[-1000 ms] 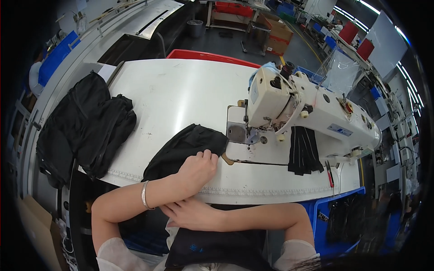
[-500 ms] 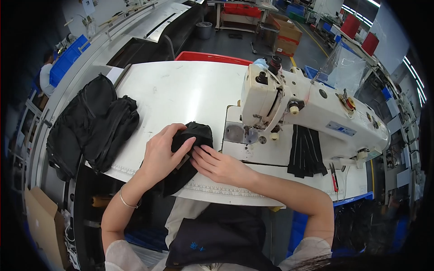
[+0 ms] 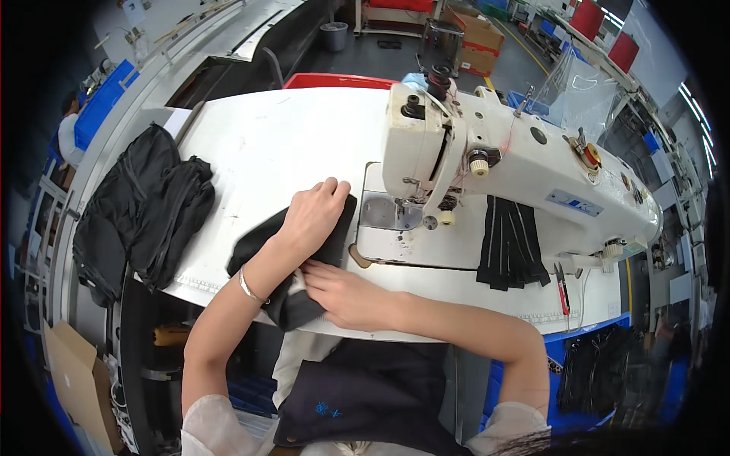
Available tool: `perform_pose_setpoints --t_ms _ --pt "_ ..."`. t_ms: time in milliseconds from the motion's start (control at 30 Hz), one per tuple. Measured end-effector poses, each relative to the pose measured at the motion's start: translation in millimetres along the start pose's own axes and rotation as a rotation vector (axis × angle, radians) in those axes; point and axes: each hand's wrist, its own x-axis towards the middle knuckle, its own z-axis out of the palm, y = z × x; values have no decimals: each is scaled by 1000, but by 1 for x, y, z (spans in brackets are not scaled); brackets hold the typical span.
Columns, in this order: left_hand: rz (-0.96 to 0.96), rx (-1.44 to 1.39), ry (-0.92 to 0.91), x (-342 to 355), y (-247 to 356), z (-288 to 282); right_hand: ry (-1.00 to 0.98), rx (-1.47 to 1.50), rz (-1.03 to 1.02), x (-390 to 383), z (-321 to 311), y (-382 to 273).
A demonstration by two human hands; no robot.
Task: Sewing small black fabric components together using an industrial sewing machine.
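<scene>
My left hand (image 3: 314, 215) reaches over the black fabric piece (image 3: 254, 247), fingers curled and pinching its upper edge beside the needle plate (image 3: 388, 216) of the white sewing machine (image 3: 547, 182). Lower down, my right hand (image 3: 342, 298) grips the near part of the same piece, where a pale patch shows between the folds; its fingertips are partly hidden under my left hand and the cloth. Black strips with light lines (image 3: 511, 239) lie under the machine's arm, with red-handled snips (image 3: 563, 292) to their right. A black fabric pile (image 3: 135, 216) rests on the left of the table.
A red bin (image 3: 334, 78) stands behind the white table (image 3: 274, 129). A blue bin (image 3: 593, 380) hangs below its right end. A cardboard box (image 3: 72, 376) is at lower left. A co-worker (image 3: 70, 129) sits beside a blue crate (image 3: 106, 102) at far left.
My left hand has moved up and right to the piece's far edge, turning it over. My right hand first rose onto the fabric from below the table edge, then slid slightly down and left.
</scene>
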Motion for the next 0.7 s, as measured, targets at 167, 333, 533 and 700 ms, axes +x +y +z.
perform_pose_setpoints --t_ms 167,333,533,700 --pt "-37 -298 -35 25 10 24 19 -303 9 -64 -24 11" --pt "227 -151 191 60 1 38 -106 -94 98 -66 -54 30" --pt "147 -300 17 87 0 56 -81 -385 158 -75 -51 51" --pt "85 -442 -129 74 -11 59 -121 -223 241 -76 -58 55"
